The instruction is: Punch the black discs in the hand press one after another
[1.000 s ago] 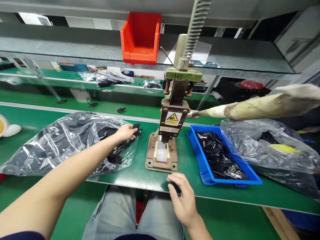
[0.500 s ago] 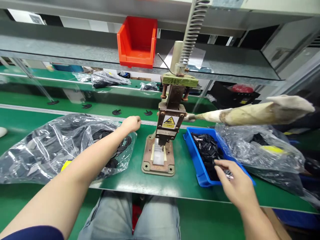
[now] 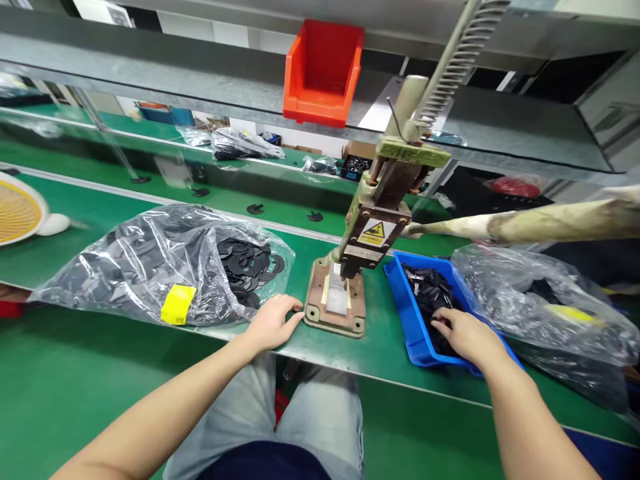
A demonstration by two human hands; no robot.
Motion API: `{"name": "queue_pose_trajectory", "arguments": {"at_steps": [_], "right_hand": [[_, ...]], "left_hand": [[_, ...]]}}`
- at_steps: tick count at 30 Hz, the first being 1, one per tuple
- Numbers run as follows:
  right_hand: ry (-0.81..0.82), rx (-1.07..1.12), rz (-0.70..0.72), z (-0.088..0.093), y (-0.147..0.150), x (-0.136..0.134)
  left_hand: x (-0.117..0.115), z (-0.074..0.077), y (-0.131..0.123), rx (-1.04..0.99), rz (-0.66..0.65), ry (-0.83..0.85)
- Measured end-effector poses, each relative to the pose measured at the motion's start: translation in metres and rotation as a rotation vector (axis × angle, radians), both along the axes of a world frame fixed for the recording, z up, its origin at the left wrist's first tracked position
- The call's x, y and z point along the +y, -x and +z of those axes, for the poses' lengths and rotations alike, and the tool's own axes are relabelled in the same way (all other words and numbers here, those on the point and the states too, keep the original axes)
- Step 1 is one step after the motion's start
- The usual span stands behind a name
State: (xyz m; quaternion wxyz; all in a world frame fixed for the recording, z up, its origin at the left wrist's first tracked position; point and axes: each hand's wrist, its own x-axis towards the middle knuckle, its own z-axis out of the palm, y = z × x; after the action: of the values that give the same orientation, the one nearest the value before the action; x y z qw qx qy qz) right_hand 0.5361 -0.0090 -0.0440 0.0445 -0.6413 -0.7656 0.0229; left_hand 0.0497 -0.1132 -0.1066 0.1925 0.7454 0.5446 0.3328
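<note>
My left hand [image 3: 273,322] rests on the green table beside the base of a small hand press [image 3: 336,307], fingers loosely curled, nothing visible in it. My right hand [image 3: 463,335] reaches into a blue tray [image 3: 407,321] of small black parts [image 3: 430,293], its fingertips down among them and hidden. The press carries a yellow warning label [image 3: 374,233] and a long wrapped lever [image 3: 550,222] that points right. A clear plastic bag of flat black rings [image 3: 165,273] lies left of the press, with a yellow tag on it.
Another plastic bag [image 3: 540,307] lies right of the blue tray. A red bin [image 3: 320,73] stands on the metal shelf above. Black parts lie on the green conveyor [image 3: 150,193] behind. A yellow-faced fan [image 3: 20,210] sits far left. My lap is below the table edge.
My left hand drew back from the far side of the bag to the press base near me. My right hand went deeper into the blue tray. The view tilted and shifted left.
</note>
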Motion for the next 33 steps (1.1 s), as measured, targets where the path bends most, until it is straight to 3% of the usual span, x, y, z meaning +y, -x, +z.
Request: {"name": "queue_pose_trajectory", "arguments": {"at_steps": [4, 8, 12, 17, 22, 33], "right_hand": [[-0.199, 0.121, -0.027, 0.019, 0.014, -0.012], [-0.421, 0.285, -0.006, 0.031, 0.063, -0.043], [-0.414, 0.528, 0.349, 0.018, 0.146, -0.086], [-0.292, 0.654, 0.527, -0.009, 0.221, -0.126], [-0.259, 0.734, 0.615, -0.017, 0.237, -0.137], [-0.265, 0.741, 0.631, -0.019, 0.236, -0.143]], "left_hand": [[-0.005, -0.002, 0.003, -0.071, 0.002, -0.046], [-0.005, 0.0, 0.006, -0.108, 0.008, -0.071], [-0.017, 0.001, 0.002, -0.187, 0.004, -0.128], [-0.045, 0.018, -0.011, -0.29, -0.16, -0.143], [-0.057, 0.03, -0.02, -0.331, -0.229, -0.146], [-0.059, 0.033, -0.03, -0.295, -0.291, -0.156]]}}
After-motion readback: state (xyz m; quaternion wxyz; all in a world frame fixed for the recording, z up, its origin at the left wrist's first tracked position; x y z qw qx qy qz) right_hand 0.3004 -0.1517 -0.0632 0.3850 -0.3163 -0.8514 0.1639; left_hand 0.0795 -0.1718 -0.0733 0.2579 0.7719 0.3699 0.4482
